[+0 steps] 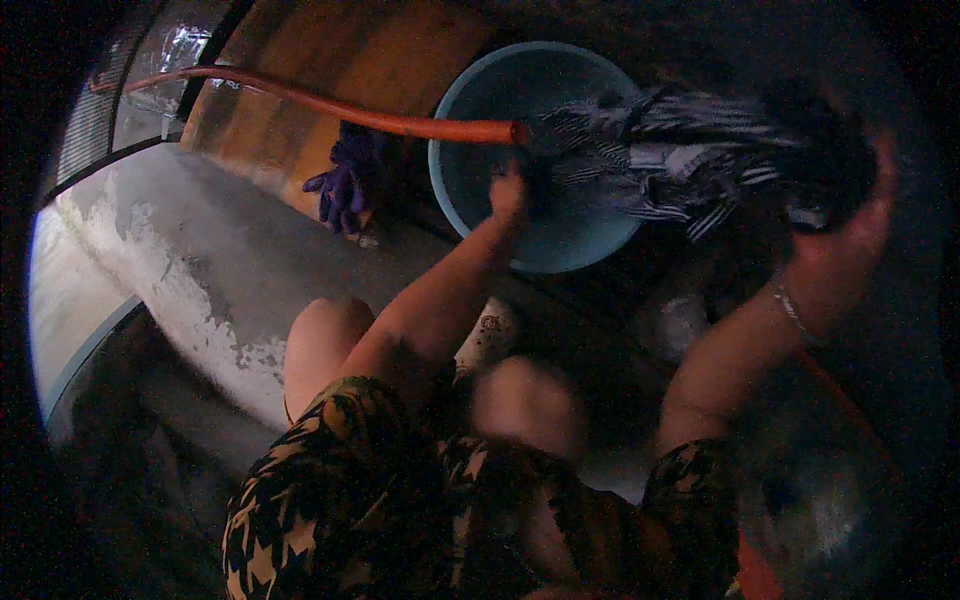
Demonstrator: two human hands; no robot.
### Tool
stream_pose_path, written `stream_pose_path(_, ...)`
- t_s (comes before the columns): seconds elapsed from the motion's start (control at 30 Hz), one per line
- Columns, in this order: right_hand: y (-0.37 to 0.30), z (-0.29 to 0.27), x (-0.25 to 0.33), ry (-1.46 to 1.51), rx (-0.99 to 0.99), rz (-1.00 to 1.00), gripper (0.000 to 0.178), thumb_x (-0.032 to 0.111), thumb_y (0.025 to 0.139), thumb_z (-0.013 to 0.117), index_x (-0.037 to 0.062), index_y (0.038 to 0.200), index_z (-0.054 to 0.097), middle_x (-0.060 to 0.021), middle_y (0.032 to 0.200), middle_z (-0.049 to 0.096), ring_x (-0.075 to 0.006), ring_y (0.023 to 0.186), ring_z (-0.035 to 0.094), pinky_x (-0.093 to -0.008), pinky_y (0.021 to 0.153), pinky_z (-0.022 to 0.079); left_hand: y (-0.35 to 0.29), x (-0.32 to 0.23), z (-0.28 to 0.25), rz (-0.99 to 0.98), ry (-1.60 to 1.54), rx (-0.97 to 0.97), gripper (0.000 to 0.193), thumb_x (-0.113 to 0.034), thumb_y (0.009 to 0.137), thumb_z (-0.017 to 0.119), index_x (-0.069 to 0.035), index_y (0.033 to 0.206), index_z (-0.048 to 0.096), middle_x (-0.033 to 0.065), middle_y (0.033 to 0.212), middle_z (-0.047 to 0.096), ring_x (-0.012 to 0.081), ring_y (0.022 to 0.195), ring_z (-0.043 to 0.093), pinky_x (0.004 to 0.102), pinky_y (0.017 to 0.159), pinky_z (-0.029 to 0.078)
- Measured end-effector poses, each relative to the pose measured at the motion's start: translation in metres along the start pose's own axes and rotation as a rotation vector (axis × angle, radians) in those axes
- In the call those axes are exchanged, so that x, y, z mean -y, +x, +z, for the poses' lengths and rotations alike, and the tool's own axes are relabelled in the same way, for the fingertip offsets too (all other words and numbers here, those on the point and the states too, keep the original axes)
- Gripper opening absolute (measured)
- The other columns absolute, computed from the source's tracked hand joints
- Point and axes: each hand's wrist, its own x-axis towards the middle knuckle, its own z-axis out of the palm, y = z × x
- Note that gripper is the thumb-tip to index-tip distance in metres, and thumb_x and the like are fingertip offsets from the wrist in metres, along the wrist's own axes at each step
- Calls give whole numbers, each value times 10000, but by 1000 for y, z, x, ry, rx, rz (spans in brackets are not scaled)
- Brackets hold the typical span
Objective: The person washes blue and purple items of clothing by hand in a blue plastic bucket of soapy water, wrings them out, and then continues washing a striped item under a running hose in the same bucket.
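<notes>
Through the head camera I log a dark-and-white striped cloth (690, 150) stretched over a light-blue basin (437, 160) and out past its right rim. My right hand (850, 235), motion-blurred and wearing a thin bracelet (788, 305), grasps the dark, bunched outer end beyond the basin. My left hand (508, 197) is over the basin's near-left part, beside the cloth's other end; its fingers look curled but are partly hidden, so I cannot tell whether they grip. An orange hose (400, 123) comes in from the upper left, its open end over the basin, just beyond the left hand. A purple glove (343, 190) lies left of the basin, near a worn grey ledge (230, 220). Lighting dim.
</notes>
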Motion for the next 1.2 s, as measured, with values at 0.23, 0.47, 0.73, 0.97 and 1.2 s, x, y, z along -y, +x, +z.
stream_pose_path(0.23,-37,7,42,-11,54,-389,381,313,788,489,32,1043,524,-130,1032,550,-271,910,538,-386,823,425,-73,-46,64,-359,-734,853,698,-625,767,323,-94,1218,368,108,1193,451,259,1093,429,377,889,324)
stream_pose_path(0.47,-47,-32,-37,32,-331,-167,376,318,772,496,48,1030,532,-124,1035,542,-273,912,531,-397,816,422,-50,-33,35,-283,-1323,869,708,-615,747,382,-100,1232,352,106,1256,378,317,1113,387,445,938,297)
stream_pose_path(0.73,-89,-109,-236,-231,156,223,554,112,728,530,136,1249,344,-73,1187,430,-237,1107,383,-337,900,326,-39,-55,9,-159,-1016,530,489,-442,817,411,-62,1118,470,121,1124,494,299,1047,443,440,924,312)
stream_pose_path(0.97,-52,-66,-274,-678,254,-48,682,137,703,637,92,1282,280,-105,1229,401,-264,1125,387,-322,941,298,-28,-49,18,78,-928,436,429,-365,803,480,-75,1116,433,98,1112,490,257,969,480,387,879,358)
stream_pose_path(1.2,-123,-18,-258,-1257,590,-220,606,15,623,650,56,1180,416,-202,1103,464,-309,1095,419,-390,902,346,-12,-43,-42,-331,-1007,293,414,-386,801,477,-81,1081,465,115,968,552,261,886,514,388,825,397)
